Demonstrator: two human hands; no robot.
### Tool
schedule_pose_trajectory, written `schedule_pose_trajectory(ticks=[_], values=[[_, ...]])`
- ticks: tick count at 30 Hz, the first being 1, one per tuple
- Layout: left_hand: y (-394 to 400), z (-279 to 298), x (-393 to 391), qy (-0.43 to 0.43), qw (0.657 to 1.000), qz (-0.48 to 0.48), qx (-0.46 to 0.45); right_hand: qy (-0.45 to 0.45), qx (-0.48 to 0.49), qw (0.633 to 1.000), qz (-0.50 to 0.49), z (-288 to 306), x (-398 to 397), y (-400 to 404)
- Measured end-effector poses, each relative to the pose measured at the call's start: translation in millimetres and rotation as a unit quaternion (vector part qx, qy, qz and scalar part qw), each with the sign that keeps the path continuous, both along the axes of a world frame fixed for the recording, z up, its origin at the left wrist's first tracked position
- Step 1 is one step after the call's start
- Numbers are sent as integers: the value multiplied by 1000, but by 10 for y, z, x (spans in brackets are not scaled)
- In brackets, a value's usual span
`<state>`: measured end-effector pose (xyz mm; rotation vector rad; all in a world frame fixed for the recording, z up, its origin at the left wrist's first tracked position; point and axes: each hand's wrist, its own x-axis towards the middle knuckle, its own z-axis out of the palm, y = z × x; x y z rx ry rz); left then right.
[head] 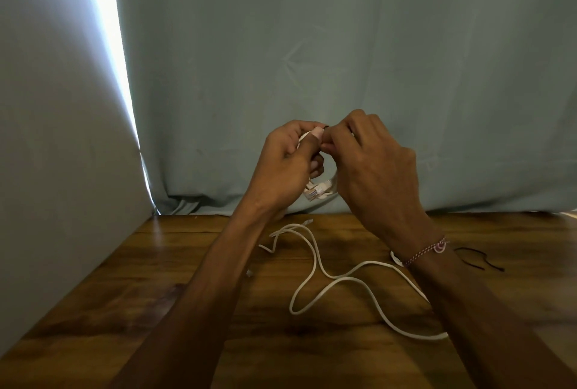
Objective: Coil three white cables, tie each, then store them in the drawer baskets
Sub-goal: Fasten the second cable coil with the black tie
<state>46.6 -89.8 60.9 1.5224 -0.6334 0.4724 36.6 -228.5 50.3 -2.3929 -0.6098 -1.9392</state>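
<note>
Two bare forearms reach over the glossy brown wooden table (162, 267), which has free room on its left side. One loose thin white cable (315, 267) curls on it; a thin black tie (477, 259) lies near the right edge. Farther, above the back edge, the left hand (288, 163) grips a small white cable coil (324, 187) with clear plugs, and the right hand (374, 163) pinches at its top, before the soft grey-blue curtain (343, 45).

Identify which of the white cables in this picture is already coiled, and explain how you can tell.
The coiled cable, held above the table between the left hand and right hand. The loose cable sprawls uncoiled across the wooden table.
</note>
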Motion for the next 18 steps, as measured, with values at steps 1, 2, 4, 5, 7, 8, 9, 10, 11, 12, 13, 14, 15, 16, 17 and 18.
schedule_pose_trajectory(ticks=[1,2,4,5,7,8,9,10,11,12,13,14,15,16,17,18], values=[[-8,3,-7,6,1000,-8,-8,-4,2,1000,1,-1,2,-2],[-13,6,-12,11,1000,-15,-14,-8,5,1000,1,-5,3,-4],[-12,13,-12,20,999,-20,-17,-11,11,1000,0,-21,16,-4],[-6,15,-13,25,999,-22,-16,-9,13,1000,3,-29,23,-7],[21,26,-11,32,999,-20,-11,1,18,1000,20,-35,41,-15],[35,27,-4,31,999,-14,-3,7,20,999,36,-29,44,-27],[49,27,0,27,1000,-8,6,14,20,998,53,-16,47,-45],[56,28,1,21,1000,-3,15,23,21,997,69,2,39,-64],[63,29,-1,15,1000,-1,24,33,27,995,87,20,33,-83],[68,29,-7,11,999,-1,31,45,42,992,109,35,19,-96],[71,30,-11,11,999,-3,35,58,65,987,133,50,6,-106],[72,31,-17,13,999,-7,39,67,92,981,154,64,-4,-113],[71,33,-23,15,999,-8,43,73,120,975,170,77,-10,-118],[70,35,-33,17,999,-9,47,79,146,969,184,88,-14,-121],[69,41,-42,17,999,-10,51,89,170,961,198,96,-16,-123],[66,45,-48,17,998,-8,53,104,191,954,209,105,-21,-125]])
